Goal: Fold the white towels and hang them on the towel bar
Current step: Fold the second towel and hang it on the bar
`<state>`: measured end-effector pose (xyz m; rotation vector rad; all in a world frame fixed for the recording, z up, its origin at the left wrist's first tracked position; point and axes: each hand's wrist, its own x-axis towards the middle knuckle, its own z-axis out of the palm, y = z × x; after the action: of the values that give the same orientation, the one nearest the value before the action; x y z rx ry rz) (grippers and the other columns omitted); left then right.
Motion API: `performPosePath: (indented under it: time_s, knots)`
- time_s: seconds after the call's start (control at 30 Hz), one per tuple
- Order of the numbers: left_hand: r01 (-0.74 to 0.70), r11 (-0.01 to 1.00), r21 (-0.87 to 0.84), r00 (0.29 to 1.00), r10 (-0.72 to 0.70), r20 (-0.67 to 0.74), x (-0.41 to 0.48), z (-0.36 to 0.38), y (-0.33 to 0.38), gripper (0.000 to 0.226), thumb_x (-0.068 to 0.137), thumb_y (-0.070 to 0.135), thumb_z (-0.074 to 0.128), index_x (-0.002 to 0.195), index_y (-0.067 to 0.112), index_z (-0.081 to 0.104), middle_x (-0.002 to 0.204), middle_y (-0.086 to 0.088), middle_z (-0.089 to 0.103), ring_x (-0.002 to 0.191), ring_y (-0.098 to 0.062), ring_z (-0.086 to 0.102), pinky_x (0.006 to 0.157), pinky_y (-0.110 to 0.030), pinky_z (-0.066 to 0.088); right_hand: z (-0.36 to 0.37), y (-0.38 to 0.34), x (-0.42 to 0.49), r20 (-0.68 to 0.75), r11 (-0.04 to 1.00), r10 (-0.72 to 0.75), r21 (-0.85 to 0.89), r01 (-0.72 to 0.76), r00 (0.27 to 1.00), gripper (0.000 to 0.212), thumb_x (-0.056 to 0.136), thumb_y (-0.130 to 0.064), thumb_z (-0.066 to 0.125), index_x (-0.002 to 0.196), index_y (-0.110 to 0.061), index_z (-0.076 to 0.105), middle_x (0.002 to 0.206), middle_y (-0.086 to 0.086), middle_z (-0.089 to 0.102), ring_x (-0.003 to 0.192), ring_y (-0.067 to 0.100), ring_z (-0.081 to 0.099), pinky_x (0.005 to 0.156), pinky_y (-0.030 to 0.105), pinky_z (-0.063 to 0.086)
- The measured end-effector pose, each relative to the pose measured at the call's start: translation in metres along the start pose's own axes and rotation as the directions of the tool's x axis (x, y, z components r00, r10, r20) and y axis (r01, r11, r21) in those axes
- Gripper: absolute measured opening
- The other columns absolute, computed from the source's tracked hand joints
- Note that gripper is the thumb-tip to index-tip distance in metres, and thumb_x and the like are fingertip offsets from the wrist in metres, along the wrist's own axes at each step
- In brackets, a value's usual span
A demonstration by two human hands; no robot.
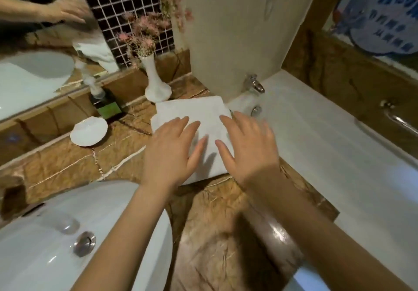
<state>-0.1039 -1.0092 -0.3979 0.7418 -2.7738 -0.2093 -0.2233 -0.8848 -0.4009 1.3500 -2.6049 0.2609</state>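
Observation:
A white towel (192, 114), folded into a rectangle, lies flat on the brown marble counter (67, 164) beside the bathtub. My left hand (168, 152) lies flat on the towel's left half with the fingers straight and spread. My right hand (247, 148) lies flat on its right edge, fingers straight and slightly blurred. Both palms face down and neither hand grips the cloth. No towel bar is in view.
A white vase (156, 82) of pink flowers stands just behind the towel. A white soap dish (89, 131) and a dark pump bottle (106, 105) sit to the left by the mirror. The sink (56, 245) is near left, the bathtub (328, 143) with its tap right.

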Motion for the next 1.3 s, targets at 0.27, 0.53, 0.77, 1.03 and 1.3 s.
performPosePath:
  time_s: [0.27,0.53,0.77,1.03,1.3]
  knots:
    - [-0.026,0.999,0.043,0.987,0.018,0.162,-0.024,0.069,-0.014,0.076,0.082,0.069,0.041,0.134,0.015,0.050,0.139,-0.011,0.050,0.129,-0.030,0.045,0.106,-0.045,0.035,0.081,0.005,-0.014,0.015,0.989,-0.040,0.146,0.038,0.999,0.049,0.092,-0.041,0.045,0.133,-0.014,0.052,0.129,0.012,0.057,0.114,0.028,0.056,0.092,0.043,0.046]
    - [-0.139,0.990,0.034,0.983,0.134,0.125,-0.018,0.069,-0.018,0.069,0.071,0.033,0.073,0.136,0.025,0.050,0.132,-0.015,0.056,0.118,-0.038,0.055,0.090,-0.048,0.049,0.088,0.006,-0.010,0.129,0.970,-0.005,0.241,-0.026,0.992,0.054,0.094,-0.044,0.026,0.137,-0.018,0.048,0.136,0.009,0.052,0.122,0.026,0.050,0.099,0.045,0.042]
    - [0.052,0.897,-0.438,0.993,-0.093,-0.072,0.011,0.013,-0.024,0.038,0.086,0.034,0.045,0.122,0.037,0.054,0.109,0.018,0.061,0.097,-0.013,0.059,0.070,-0.026,0.041,0.058,0.026,0.024,0.083,0.313,0.468,0.916,-0.252,0.880,0.046,0.096,-0.039,0.022,0.125,-0.026,0.055,0.124,-0.012,0.057,0.116,0.003,0.050,0.098,0.026,0.041]
    - [0.078,0.464,-0.882,0.963,-0.263,-0.053,0.026,-0.049,-0.032,0.028,0.091,0.025,0.055,0.115,0.039,0.060,0.117,0.013,0.063,0.110,-0.007,0.059,0.094,-0.033,0.048,0.054,-0.005,0.061,0.493,-0.135,0.234,0.870,-0.474,0.838,0.041,0.084,-0.022,0.054,0.124,-0.018,0.054,0.116,0.000,0.062,0.108,0.016,0.057,0.094,0.031,0.046]
    - [0.248,0.099,-0.964,0.876,-0.449,0.180,0.005,-0.052,-0.046,0.032,0.088,0.035,0.059,0.118,0.026,0.060,0.112,0.001,0.069,0.101,-0.021,0.067,0.076,-0.038,0.055,0.048,-0.024,0.059,0.628,-0.497,-0.058,0.656,-0.568,0.776,0.029,0.096,-0.034,0.050,0.102,-0.018,0.074,0.106,0.004,0.073,0.099,0.019,0.069,0.085,0.038,0.052]
